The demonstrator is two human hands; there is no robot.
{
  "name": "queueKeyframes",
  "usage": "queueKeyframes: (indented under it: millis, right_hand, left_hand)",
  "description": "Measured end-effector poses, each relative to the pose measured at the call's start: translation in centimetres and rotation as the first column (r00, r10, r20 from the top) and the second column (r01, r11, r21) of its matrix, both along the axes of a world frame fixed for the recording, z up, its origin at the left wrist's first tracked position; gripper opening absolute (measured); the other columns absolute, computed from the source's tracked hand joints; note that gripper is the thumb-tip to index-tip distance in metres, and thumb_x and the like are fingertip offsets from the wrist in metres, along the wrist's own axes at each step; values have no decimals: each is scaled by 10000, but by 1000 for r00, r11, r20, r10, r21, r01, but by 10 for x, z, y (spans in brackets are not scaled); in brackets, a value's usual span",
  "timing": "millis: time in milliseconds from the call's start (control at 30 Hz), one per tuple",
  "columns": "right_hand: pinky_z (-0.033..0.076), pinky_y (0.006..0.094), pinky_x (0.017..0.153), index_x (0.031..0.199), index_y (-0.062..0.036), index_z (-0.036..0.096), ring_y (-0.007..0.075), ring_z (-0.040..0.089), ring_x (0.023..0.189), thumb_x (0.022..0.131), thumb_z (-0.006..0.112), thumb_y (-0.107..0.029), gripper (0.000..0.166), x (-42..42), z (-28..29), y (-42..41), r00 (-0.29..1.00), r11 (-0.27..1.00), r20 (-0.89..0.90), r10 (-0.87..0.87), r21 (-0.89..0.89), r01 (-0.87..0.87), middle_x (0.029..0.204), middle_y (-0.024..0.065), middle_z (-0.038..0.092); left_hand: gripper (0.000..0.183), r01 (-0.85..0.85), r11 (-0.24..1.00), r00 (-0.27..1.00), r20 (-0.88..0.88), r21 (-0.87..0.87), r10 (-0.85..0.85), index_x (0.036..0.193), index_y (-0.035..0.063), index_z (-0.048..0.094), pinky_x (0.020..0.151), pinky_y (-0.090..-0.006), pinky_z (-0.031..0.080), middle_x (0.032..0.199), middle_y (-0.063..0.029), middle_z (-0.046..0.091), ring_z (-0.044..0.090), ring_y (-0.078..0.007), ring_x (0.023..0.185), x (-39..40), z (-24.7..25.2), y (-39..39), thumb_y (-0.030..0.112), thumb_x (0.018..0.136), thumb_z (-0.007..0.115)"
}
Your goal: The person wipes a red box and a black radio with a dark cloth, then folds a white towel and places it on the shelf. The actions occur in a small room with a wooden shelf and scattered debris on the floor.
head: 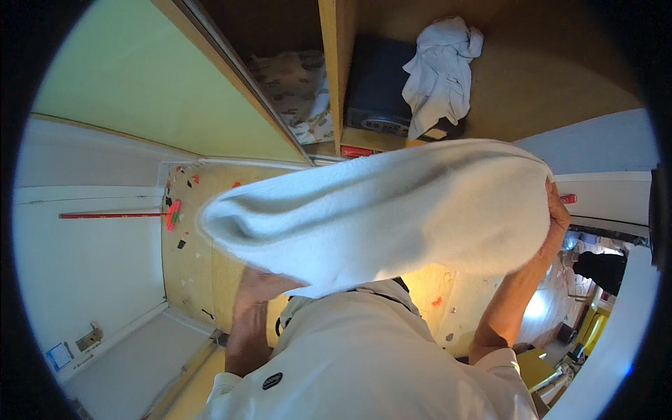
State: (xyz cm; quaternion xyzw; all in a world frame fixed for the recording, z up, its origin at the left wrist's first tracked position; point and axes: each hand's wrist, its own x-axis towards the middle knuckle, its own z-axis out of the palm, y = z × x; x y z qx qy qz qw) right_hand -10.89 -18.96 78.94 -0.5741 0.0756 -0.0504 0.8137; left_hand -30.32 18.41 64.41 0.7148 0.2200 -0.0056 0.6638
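A white cloth point(378, 215), perhaps a towel or garment, is stretched sideways in front of my body. At its right end my right hand point(556, 207) grips the edge, with most of the fingers hidden behind the fabric. Under the lower left part of the cloth, my left hand point(268, 286) holds it, and its fingertips are covered. Folds run along the length of the fabric, and its left end hangs in a rounded loop. Beyond the cloth, another crumpled white cloth point(443, 73) lies partly over a dark box-like appliance point(375, 89) with a control panel.
The appliance stands in a wooden cabinet beside an upright divider point(332, 68). Patterned fabric point(296, 94) lies in the neighbouring compartment, next to a pale green sliding door point(157, 79). A red-handled broom point(113, 216) leans at the left, near scraps on the wooden floor point(189, 283).
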Motion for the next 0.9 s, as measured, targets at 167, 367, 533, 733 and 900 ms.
queueKeyframes:
  millis: [167, 367, 533, 733, 900]
  right_hand:
    - [507, 292, 801, 1079, 21, 560, 202, 616, 892, 799, 589, -4, 282, 2, -36, -8, 965, 936, -212, 155, 343, -75, 986, 122, 626]
    - [515, 302, 814, 1080, 23, 562, 210, 622, 892, 798, 583, -1, 284, 9, -25, -7, 933, 911, -231, 275, 372, -176, 986, 123, 632]
    - [504, 320, 845, 1096, 29, 559, 221, 622, 920, 821, 567, -59, 289, 14, -10, -17, 965, 981, -241, 98, 186, -53, 1018, 135, 630]
    - [474, 330, 893, 1177, 23, 522, 226, 594, 1002, 867, 541, -157, 359, 38, -67, -18, 935, 856, -53, 350, 422, -297, 1108, 146, 606]
    - [458, 329, 905, 1193, 15, 518, 215, 585, 1013, 886, 528, -211, 381, -20, -197, 44, 626, 854, -581, 520, 379, -357, 1111, 134, 609]
  left_hand:
    - [256, -135, 868, 991, -59, -478, 121, 990, 0, 641, 740, -317, 505, 924, -96, 658, 617, -159, 825, 27, 50, -41, 92, 761, 709]
    - [241, -92, 816, 985, 67, -570, 157, 919, 10, 662, 651, -271, 505, 835, -64, 664, 612, -122, 710, 36, 82, -40, 49, 701, 758]
    - [366, -62, 778, 970, 145, -625, 193, 1035, -20, 621, 733, -310, 520, 943, -102, 659, 631, -162, 823, 32, 97, -39, 36, 696, 748]
    - [477, -109, 368, 953, 8, -923, 302, 1269, -18, 433, 951, -440, 438, 1218, -187, 533, 541, -304, 1099, 75, 138, -45, 185, 866, 587]
    - [378, -184, 407, 955, -64, -895, 291, 1195, -27, 499, 889, -413, 477, 1133, -159, 592, 589, -274, 1016, 88, 109, -34, 177, 885, 569]
